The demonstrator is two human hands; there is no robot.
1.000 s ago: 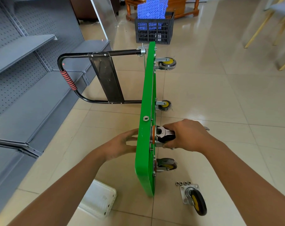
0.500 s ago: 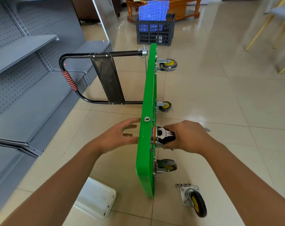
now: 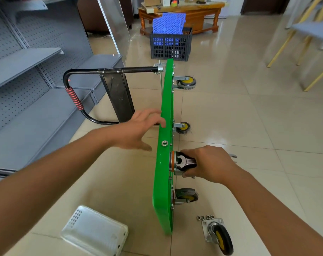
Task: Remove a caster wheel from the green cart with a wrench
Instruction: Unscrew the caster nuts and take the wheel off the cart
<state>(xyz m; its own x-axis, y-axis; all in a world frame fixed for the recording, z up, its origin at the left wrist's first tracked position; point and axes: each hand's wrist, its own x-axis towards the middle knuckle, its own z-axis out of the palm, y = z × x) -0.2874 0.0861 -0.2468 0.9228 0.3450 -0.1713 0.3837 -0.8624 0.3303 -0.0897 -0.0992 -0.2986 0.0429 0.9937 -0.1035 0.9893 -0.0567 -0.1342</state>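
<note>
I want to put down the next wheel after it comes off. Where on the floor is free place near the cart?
Bare tiles lie right of the green cart, between the mounted caster wheels and the chair legs. A smaller free patch lies between the white basket and the cart's lower edge. Crowded: the near corner, where the removed caster and four nuts lie.

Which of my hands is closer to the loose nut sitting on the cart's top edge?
Left. The left hand hovers open just beside the nut, its thumb close to it. The right hand grips the wrench lower down, across the green cart.
</note>
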